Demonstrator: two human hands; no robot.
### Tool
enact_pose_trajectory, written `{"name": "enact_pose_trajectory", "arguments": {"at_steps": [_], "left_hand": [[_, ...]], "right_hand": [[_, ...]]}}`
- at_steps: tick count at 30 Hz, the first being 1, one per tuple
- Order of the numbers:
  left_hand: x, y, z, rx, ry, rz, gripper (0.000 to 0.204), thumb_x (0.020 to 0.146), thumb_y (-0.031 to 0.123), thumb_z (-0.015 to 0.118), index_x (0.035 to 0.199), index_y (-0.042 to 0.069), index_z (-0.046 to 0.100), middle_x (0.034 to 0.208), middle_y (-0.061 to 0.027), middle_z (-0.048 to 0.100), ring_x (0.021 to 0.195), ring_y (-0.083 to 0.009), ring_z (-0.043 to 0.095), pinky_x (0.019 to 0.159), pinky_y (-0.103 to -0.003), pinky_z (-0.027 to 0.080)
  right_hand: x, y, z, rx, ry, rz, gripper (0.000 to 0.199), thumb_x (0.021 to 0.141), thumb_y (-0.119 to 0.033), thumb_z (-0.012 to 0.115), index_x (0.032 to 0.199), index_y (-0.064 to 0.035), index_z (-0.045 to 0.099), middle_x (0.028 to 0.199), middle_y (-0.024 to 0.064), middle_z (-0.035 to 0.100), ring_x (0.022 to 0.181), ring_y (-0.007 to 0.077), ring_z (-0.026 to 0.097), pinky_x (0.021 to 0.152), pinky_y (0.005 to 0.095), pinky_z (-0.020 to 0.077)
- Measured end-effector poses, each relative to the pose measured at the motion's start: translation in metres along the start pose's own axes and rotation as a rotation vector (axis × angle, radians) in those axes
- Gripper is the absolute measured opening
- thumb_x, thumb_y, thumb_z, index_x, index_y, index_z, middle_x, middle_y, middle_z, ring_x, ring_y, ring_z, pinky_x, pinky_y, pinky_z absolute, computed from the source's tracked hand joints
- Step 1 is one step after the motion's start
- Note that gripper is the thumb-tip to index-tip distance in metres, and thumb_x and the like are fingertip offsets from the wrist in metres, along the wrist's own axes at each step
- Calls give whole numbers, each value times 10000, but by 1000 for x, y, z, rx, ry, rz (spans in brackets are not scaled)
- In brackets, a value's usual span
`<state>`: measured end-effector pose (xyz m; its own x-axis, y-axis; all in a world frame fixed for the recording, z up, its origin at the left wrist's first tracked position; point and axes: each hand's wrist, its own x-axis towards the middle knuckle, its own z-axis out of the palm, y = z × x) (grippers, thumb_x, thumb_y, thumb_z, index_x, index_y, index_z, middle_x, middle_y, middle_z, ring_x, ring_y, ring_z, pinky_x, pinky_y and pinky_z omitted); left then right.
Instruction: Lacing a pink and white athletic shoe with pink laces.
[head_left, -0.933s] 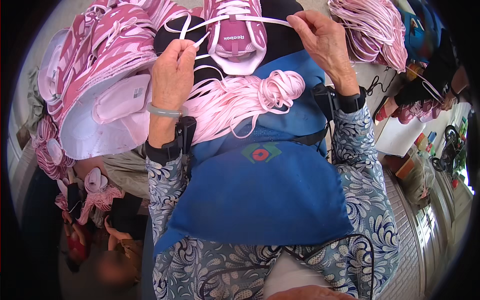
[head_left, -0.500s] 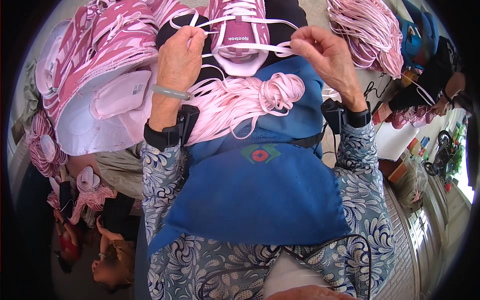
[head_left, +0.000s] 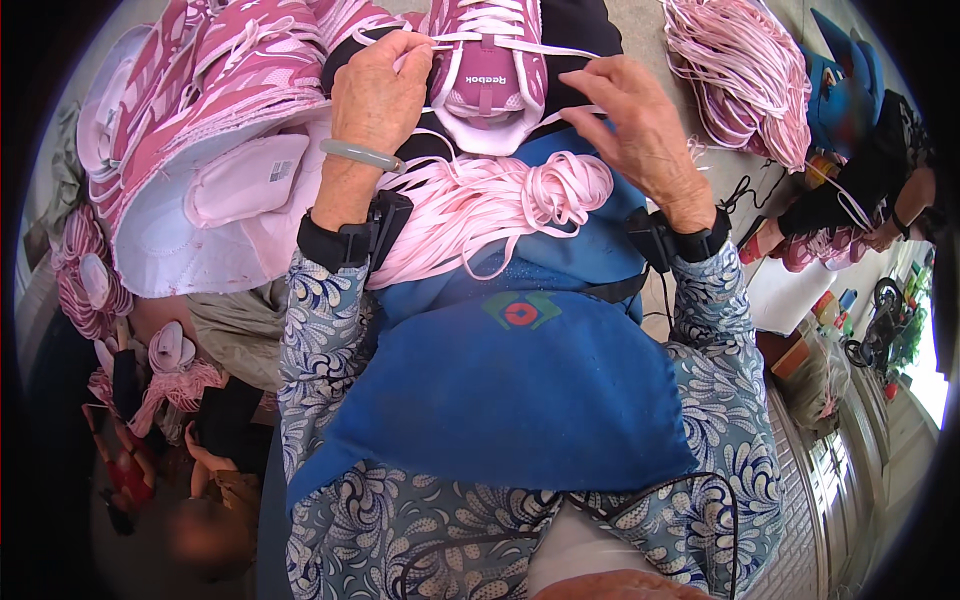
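Observation:
A dark pink shoe upper (head_left: 490,90) with white lacing lies before me, its tongue and toe-side opening toward me. My left hand (head_left: 382,92) is closed at its left edge, fingertips pinching a white shoelace (head_left: 460,38) that runs across the upper. To the right, my right hand (head_left: 635,125) has thumb and forefinger apart, close to the lace end beside the upper. Below the upper, a knotted bundle of pale pink laces (head_left: 480,200) rests on my blue apron (head_left: 520,400). The left fingertips are partly hidden behind the hand.
Stacked pink shoe uppers (head_left: 210,170) crowd the left side. Another hank of pink laces (head_left: 740,85) lies at the far right. Other people work nearby: one at the right edge with pink uppers (head_left: 815,245), others at lower left near more laces (head_left: 180,390).
The lace strand stretched between my hands across the lower tongue has been drawn away. My right hand's fingers have spread, and my left hand has shifted slightly right and up.

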<state>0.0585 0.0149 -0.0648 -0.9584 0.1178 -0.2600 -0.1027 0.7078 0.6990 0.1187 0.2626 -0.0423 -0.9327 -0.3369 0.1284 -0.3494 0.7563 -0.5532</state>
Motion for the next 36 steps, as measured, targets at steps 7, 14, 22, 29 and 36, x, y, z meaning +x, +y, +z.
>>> {"name": "enact_pose_trajectory", "arguments": {"at_steps": [7, 14, 22, 29, 36], "left_hand": [[13, -3, 1, 210, 11, 150, 226, 837, 273, 559, 918, 80, 645, 679, -76, 607, 612, -140, 582, 582, -278, 467], [19, -2, 5, 78, -72, 46, 223, 827, 239, 511, 907, 82, 648, 866, -173, 650, 814, -347, 619, 765, -390, 477], [23, 8, 8, 85, -44, 120, 169, 859, 216, 564, 874, 60, 628, 572, -21, 537, 460, -82, 510, 426, -236, 457], [16, 14, 10, -217, -67, -91, 170, 850, 208, 603, 942, 79, 663, 668, -8, 606, 494, -61, 531, 432, -216, 463], [6, 6, 17, 100, 136, 199, 218, 859, 237, 551, 880, 48, 659, 801, -155, 634, 770, -325, 617, 694, -380, 489]], "right_hand": [[1, 1, 22, -189, -222, -144, 66, 694, -103, 631, 739, -62, 606, 844, 44, 508, 793, 206, 496, 712, 317, 421], [2, 7, 17, -251, -339, -188, 159, 736, -93, 648, 871, -27, 596, 901, 79, 537, 852, 245, 515, 774, 356, 433], [11, 11, 7, 179, 5, 181, 115, 854, -50, 555, 964, -21, 576, 824, 112, 574, 740, 213, 586, 652, 289, 469], [14, 16, 20, 45, -119, 19, 149, 847, -85, 574, 977, -25, 614, 827, 114, 563, 738, 287, 579, 661, 344, 476], [28, 15, 31, 150, 74, 107, 87, 816, -90, 556, 859, -17, 578, 766, 164, 541, 737, 320, 548, 662, 381, 439]]}}
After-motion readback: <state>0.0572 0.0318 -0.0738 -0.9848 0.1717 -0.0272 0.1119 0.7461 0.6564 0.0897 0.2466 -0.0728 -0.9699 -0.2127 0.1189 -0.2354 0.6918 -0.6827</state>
